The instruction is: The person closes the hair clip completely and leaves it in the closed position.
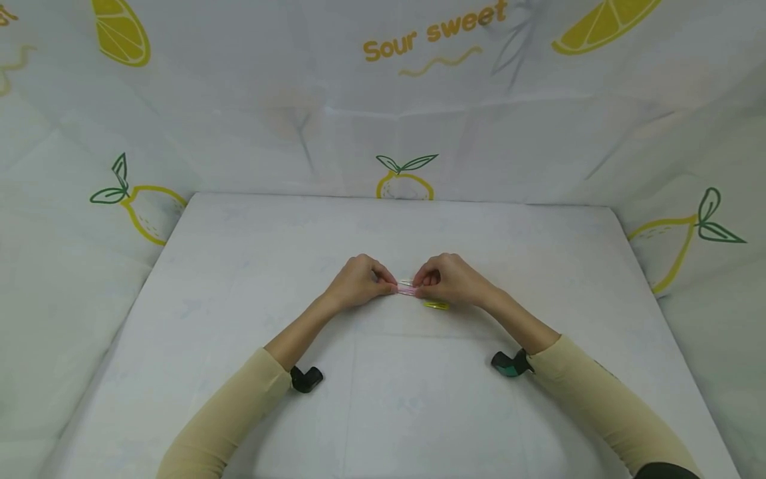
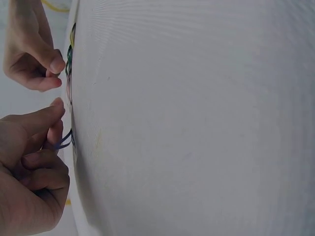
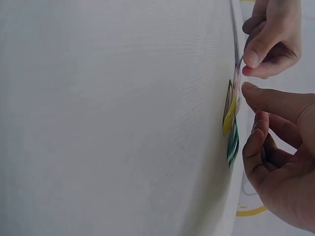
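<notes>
A pink hair clip lies low over the white table between both hands, its ends at the fingertips. My left hand pinches the left end with thumb and forefinger. Opposite it, my right hand pinches the right end. A yellow snap hair clip lies just below the right hand, and it shows beside a green hair clip in the right wrist view. Close behind the pink clip is a pale, thin clip. Beneath the left hand, a dark blue clip is partly hidden by fingers.
A white cloth covers the table. Behind it and at both sides hangs a white sheet printed with lemons. A black device sits at the left wrist, and another dark device at the right.
</notes>
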{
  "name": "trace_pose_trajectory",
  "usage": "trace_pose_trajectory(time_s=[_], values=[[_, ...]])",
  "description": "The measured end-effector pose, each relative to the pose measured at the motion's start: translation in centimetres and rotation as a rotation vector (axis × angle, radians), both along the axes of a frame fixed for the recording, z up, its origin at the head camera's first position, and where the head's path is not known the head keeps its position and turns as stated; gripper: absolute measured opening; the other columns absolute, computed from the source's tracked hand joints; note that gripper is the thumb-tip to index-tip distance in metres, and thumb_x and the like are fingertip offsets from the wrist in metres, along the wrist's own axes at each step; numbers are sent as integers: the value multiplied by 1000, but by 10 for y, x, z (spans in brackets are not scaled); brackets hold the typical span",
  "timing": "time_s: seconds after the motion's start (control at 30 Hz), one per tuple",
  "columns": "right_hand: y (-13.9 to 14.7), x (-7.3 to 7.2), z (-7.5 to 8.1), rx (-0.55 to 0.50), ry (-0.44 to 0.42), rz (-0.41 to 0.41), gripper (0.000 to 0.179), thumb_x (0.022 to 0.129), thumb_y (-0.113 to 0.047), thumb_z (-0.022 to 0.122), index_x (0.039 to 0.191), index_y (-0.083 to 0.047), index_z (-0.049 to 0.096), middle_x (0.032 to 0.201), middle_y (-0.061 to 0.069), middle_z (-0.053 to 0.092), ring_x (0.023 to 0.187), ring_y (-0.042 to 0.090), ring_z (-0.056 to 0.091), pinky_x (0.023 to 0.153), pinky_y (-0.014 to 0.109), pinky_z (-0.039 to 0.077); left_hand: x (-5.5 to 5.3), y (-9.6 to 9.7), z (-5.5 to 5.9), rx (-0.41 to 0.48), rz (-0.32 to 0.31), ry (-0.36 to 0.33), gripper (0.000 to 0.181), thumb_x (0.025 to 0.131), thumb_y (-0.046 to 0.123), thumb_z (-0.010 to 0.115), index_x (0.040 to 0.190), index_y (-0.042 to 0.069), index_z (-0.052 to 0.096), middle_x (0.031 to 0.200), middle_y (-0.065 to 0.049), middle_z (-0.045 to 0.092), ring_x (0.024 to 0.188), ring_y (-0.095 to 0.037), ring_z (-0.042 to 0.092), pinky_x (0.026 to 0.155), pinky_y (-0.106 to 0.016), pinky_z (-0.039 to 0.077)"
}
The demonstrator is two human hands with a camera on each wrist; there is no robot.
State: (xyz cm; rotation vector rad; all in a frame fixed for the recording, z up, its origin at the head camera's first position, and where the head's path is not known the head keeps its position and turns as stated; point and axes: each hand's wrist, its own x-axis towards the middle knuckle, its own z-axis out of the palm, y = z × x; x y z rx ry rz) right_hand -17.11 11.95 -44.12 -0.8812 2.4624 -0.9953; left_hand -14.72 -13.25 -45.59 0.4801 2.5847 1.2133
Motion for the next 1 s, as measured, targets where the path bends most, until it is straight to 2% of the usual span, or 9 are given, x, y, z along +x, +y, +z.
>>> trace_pose_trajectory(time_s=[0.27,0.47,0.8,1.0], values=[[-4,-2,1,-18,5,-17,6,92,-9,85,98,-8,83,85,2,73,79,12,60,72,20,49,0,-6,0,6,49,21,5,93,16,84,94,11,84,80,0,72,75,-10,58,74,-26,47],[-12,-3,7,-51,17,-10,13,92,-10,86,104,-7,82,89,3,75,82,14,63,75,21,52,0,-15,0,12,92,33,7,94,15,82,98,9,81,85,-3,73,81,-14,62,79,-29,49],[-27,-9,5,-66,42,17,15,93,-8,84,107,-4,82,93,4,76,84,15,64,78,23,55,1,-27,-1,5,90,-27,15,95,22,83,99,8,81,86,-4,75,79,-14,62,75,-27,49],[-37,-13,3,-63,8,26,13,95,-8,82,107,-4,82,97,6,79,85,16,65,79,24,56,2,-31,-2,1,92,-57,18,95,25,82,98,8,82,86,-3,75,77,-13,62,74,-27,49]])
